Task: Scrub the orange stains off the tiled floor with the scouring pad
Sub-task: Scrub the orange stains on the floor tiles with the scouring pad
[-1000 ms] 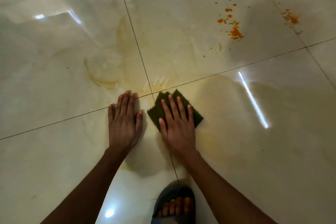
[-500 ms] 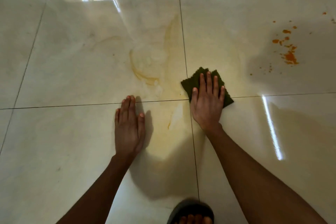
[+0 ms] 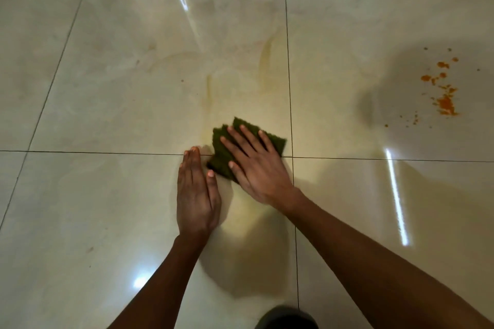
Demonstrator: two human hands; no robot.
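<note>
My right hand [image 3: 254,165] lies flat with spread fingers on a dark green scouring pad [image 3: 275,139], pressing it to the glossy cream tiled floor [image 3: 120,88] just left of where the grout lines cross. My left hand [image 3: 196,192] rests flat on the tile beside it, fingers together, its thumb nearly touching the pad. A cluster of bright orange stains [image 3: 445,96] sits on the tile at the far right, well apart from the pad. A pale yellowish smear [image 3: 264,61] runs across the tile just beyond the pad.
Dark grout lines [image 3: 290,88] divide the floor into large tiles. The toe of a dark slipper [image 3: 287,319] shows at the bottom edge. Bright light reflections [image 3: 397,195] streak the wet-looking tile on the right.
My right hand has slid the pad leftward and nearer, from the tile right of the grout line to the tile left of it. My left hand has stayed planted.
</note>
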